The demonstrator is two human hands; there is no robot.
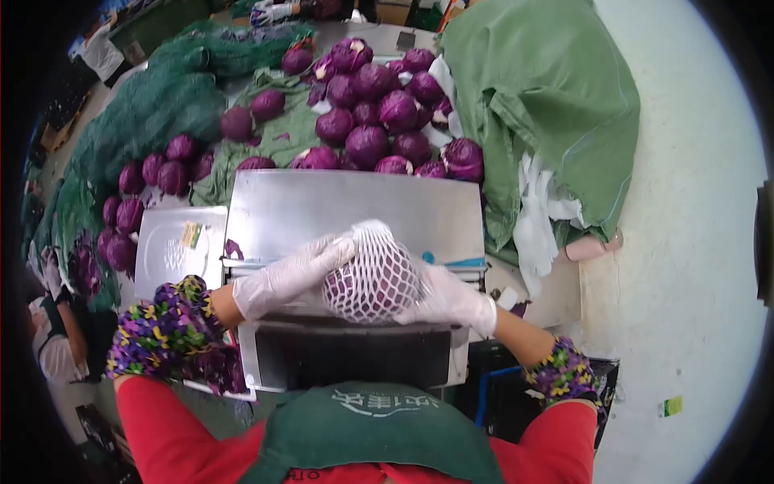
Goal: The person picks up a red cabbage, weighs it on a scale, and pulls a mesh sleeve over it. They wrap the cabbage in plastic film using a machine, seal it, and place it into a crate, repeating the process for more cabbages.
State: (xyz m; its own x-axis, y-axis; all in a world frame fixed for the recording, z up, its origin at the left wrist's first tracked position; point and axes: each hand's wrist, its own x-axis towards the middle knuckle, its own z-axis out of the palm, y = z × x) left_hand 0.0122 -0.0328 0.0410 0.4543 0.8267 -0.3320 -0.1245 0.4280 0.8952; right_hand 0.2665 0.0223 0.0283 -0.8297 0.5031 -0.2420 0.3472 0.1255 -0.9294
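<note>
A red cabbage (351, 294) sits inside a white foam net sleeve (379, 270) between my hands, over the steel wrapping machine. My left hand (310, 266), in a white glove, closes on the upper left of the sleeve. Against the cabbage's right side lies my right hand (451, 297), also gloved, its fingers partly hidden behind the net. Purple shows through the mesh, and the sleeve's top end stands up, bunched and white. Beneath the hands is the steel top plate (355, 206) of the machine, with a dark panel (355, 355) nearer my apron.
Many red cabbages (367, 145) are piled behind the machine, with others at the left. A green sack (556, 89) stands at the right and green netting (153, 105) at the left. A steel scale (181, 246) is beside the machine. Another person (60, 339) is at the far left.
</note>
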